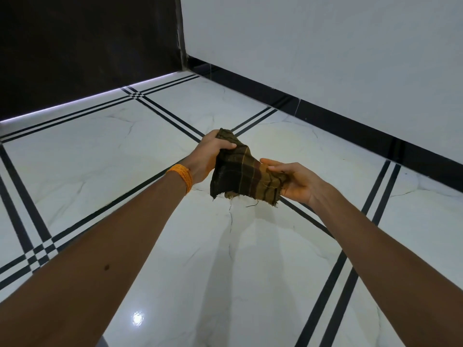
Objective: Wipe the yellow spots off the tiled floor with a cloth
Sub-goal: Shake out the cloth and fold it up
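Cloth: dark olive-brown checked cloth (243,171), frayed lower edge with loose threads hanging; held up in the air between both hands, clear of the floor.
Left hand: left hand (208,156) clamped round the bunched top end of the cloth, thumb lying across the front; the fingers behind are hidden by the fabric.
Right hand: right hand (295,181) turned palm partly up, holding the lower right corner; thumb on top, cloth draped over the fingers, whose tips I cannot see.
Wrist: orange thread band (181,176) wound round the left wrist.
Floor: glossy white marble-look tiled floor (175,246) with double black border lines crossing between tiles.
Stain: faint yellowish patch (288,139) on the tile beyond the cloth, pale and soft-edged, hard to trace; its near side is covered by the cloth. Separate spots cannot be made out.
Under the cloth: a dim shadow on the tile below the frayed edge; cannot tell whether any of it is staining.
Glare: bright light reflection (138,317) low on the near tile.
Surroundings: white wall (325,58) on the right above black skirting (325,116); dark panel (87,46) on the left, too dark for detail, with a lit strip (87,100) along its foot.
Cut off: both forearms run out of the bottom edge; nothing else of the person shows.
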The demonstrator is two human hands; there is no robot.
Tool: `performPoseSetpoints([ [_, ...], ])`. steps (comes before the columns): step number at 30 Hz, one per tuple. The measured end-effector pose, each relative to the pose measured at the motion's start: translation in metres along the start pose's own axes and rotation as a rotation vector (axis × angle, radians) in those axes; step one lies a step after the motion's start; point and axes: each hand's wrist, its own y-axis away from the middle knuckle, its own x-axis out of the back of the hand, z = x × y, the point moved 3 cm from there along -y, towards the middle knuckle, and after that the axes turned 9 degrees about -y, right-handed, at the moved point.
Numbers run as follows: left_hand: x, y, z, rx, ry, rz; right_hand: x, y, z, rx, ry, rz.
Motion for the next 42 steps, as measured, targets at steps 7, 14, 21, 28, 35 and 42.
performPoseSetpoints([
  [7, 0.005, 0.000, 0.004, -0.069, -0.088, 0.162, -0.004, 0.000, -0.004, 0.125, -0.132, -0.066],
  [14, 0.001, 0.006, 0.006, -0.102, -0.101, 0.044, -0.002, 0.005, -0.011, -0.046, 0.167, -0.298],
  [21, 0.008, 0.000, -0.001, -0.050, -0.187, 0.237, 0.001, -0.001, -0.029, 0.406, 0.288, 0.062],
  [28, 0.021, -0.003, -0.013, -0.029, -0.273, 0.107, 0.000, 0.001, -0.040, 0.531, 0.565, 0.172],
  [35, 0.018, 0.005, 0.003, -0.203, -0.433, 0.070, 0.000, 0.011, -0.055, 0.593, 0.827, 0.188],
  [42, 0.015, 0.009, 0.008, -0.347, -0.650, 0.176, 0.005, 0.013, -0.061, 0.643, 0.904, 0.319],
])
